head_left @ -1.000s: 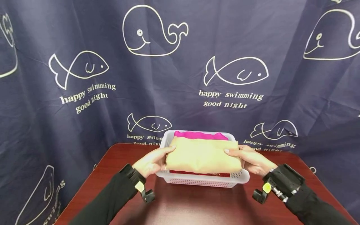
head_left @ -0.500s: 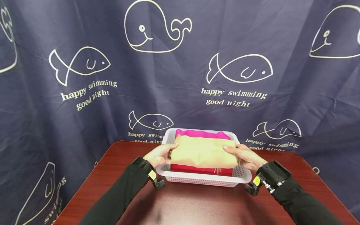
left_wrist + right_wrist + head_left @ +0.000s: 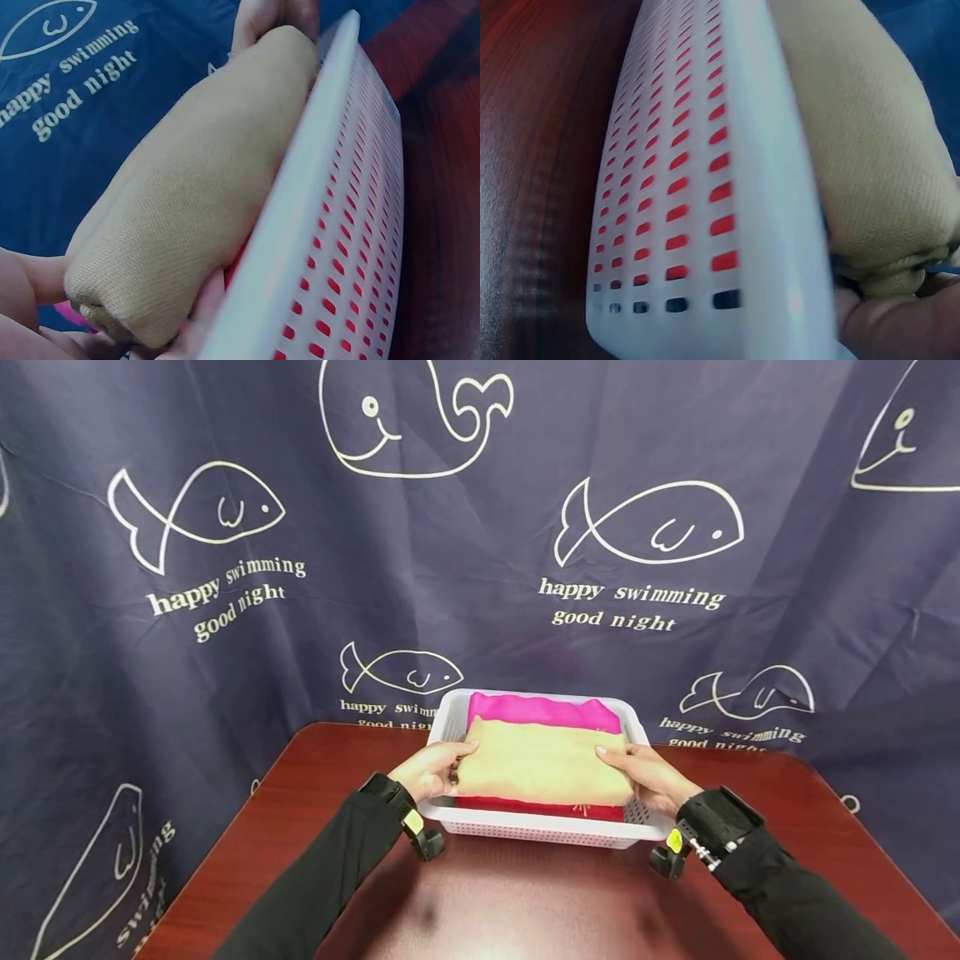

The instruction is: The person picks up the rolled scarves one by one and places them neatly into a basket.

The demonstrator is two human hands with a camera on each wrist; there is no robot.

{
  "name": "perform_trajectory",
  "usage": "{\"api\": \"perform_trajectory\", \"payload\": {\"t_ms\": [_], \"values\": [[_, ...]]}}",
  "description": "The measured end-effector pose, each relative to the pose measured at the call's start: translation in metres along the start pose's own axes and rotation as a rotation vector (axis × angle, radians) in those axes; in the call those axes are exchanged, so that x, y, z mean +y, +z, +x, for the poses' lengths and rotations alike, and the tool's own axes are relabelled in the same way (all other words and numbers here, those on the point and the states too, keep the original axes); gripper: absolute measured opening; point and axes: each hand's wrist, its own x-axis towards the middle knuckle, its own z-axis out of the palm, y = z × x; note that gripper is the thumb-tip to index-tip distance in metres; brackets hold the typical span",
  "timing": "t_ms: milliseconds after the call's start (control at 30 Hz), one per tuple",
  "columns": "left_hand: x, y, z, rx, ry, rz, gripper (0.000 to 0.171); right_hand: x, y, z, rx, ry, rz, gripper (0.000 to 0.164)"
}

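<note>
A folded beige cloth (image 3: pixel 543 764) with a fine knit texture lies level across the white perforated basket (image 3: pixel 540 835). Its left end is gripped by my left hand (image 3: pixel 429 772), thumb on top and fingers below. My right hand (image 3: pixel 654 777) grips the other end the same way. Behind it in the basket shows a magenta cloth (image 3: pixel 547 708); in front shows a strip of red cloth (image 3: pixel 532 808) with a few pale loose threads. From the left wrist, the beige cloth (image 3: pixel 187 180) looks like a thick bundle beside the basket rim. Its underside is hidden.
The basket stands on a reddish-brown wooden table (image 3: pixel 517 902), close to its far edge. A dark blue curtain (image 3: pixel 480 577) with white fish and whale drawings hangs right behind the table. Cameras are strapped to both wrists.
Both hands have lowered the beige cloth into the basket, and it looks smaller from above. More of the magenta cloth shows behind it. The head view has shifted slightly.
</note>
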Motion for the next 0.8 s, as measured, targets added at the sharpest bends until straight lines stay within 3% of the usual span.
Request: {"api": "perform_trajectory", "payload": {"t_ms": [367,533,700,800], "values": [[-0.005,-0.006,-0.001,-0.001,0.013,0.03,0.018,0.004,0.006,0.003,0.033,0.005,-0.026,0.037],[-0.006,-0.011,-0.008,-0.003,0.054,0.097,0.018,0.003,0.007,0.001,0.055,0.015,-0.123,0.04],[-0.006,-0.017,-0.016,-0.014,0.101,0.142,0.03,-0.002,0.002,-0.003,0.006,-0.02,-0.203,0.02],[-0.004,-0.018,-0.023,-0.001,0.124,0.158,0.023,-0.008,-0.004,-0.008,-0.013,-0.034,-0.208,0.015]]}}
